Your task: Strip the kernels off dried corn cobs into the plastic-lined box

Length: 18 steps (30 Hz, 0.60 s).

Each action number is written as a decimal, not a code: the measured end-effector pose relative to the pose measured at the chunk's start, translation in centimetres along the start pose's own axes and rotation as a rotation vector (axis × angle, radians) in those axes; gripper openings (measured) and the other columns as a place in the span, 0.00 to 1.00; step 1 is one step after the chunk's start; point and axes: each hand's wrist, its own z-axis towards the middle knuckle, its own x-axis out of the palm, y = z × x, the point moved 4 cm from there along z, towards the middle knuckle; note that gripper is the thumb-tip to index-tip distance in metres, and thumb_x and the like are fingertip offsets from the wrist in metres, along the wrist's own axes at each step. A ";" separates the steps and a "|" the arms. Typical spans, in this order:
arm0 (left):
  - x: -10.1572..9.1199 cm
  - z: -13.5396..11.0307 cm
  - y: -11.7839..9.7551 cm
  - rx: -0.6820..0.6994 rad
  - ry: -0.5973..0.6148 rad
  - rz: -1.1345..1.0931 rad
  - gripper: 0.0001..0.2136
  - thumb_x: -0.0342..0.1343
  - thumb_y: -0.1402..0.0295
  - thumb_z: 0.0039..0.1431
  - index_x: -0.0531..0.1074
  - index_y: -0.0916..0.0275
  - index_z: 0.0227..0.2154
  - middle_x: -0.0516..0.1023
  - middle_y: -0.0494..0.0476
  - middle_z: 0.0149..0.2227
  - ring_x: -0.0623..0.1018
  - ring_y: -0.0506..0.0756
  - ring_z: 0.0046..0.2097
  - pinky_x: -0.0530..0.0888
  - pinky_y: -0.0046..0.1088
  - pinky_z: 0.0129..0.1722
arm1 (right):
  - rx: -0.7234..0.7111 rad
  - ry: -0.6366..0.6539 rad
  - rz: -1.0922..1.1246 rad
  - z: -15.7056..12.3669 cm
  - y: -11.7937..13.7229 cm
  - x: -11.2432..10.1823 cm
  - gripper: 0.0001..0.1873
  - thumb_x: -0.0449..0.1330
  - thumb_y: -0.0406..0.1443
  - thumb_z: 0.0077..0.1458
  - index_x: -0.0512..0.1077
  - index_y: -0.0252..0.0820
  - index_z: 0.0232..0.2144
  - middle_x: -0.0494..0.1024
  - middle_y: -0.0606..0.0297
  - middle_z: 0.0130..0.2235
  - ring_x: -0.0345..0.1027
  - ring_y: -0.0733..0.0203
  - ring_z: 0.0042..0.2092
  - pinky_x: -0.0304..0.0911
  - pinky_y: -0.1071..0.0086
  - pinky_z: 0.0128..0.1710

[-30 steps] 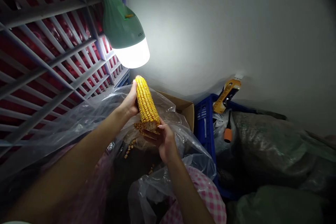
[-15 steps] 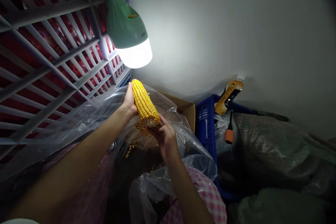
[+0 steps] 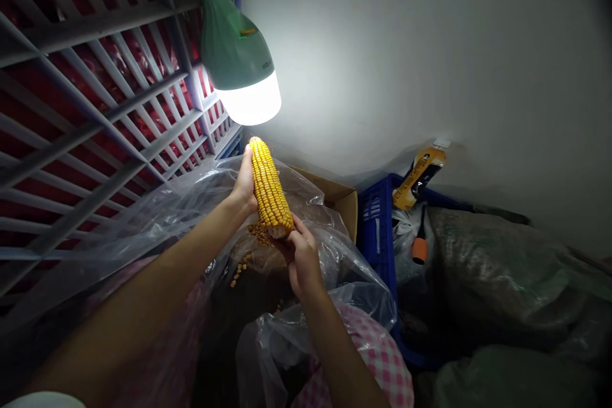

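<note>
A yellow ear of corn [image 3: 271, 188] is held up in front of me, its narrow tip pointing up and its broad cut end down toward me. My left hand [image 3: 247, 183] is closed around its left side, the thumb near the tip. At the lower end my right hand [image 3: 303, 255] grips the corn, with some fingers hidden beneath it. Below the hands, loose corn kernels [image 3: 259, 234] lie in a heap, and several more are scattered on the clear plastic sheet [image 3: 191, 197] across my lap.
A lit green lamp [image 3: 241, 57] hangs just above the corn. Slatted plastic crates [image 3: 95, 121] with red contents rise at the left. A cardboard box [image 3: 344, 201] stands behind the sheet. Rightward, a blue basket [image 3: 377, 229] adjoins a large sack [image 3: 507, 268], with an orange-handled tool [image 3: 419, 250] nearby.
The ear of corn has turned slightly more upright in both hands, and its tip now shows. The whole view has shifted a little. Both hands keep their hold.
</note>
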 end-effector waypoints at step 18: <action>0.3 0.0 -0.3 0.065 0.058 0.016 0.28 0.34 0.45 0.57 0.70 0.62 0.36 0.74 0.59 0.20 0.74 0.54 0.20 0.72 0.27 0.19 | 0.078 0.043 0.103 -0.4 1.0 0.0 0.23 0.57 0.32 0.41 0.70 0.40 0.44 0.79 0.65 0.37 0.72 0.62 0.35 0.69 0.68 0.38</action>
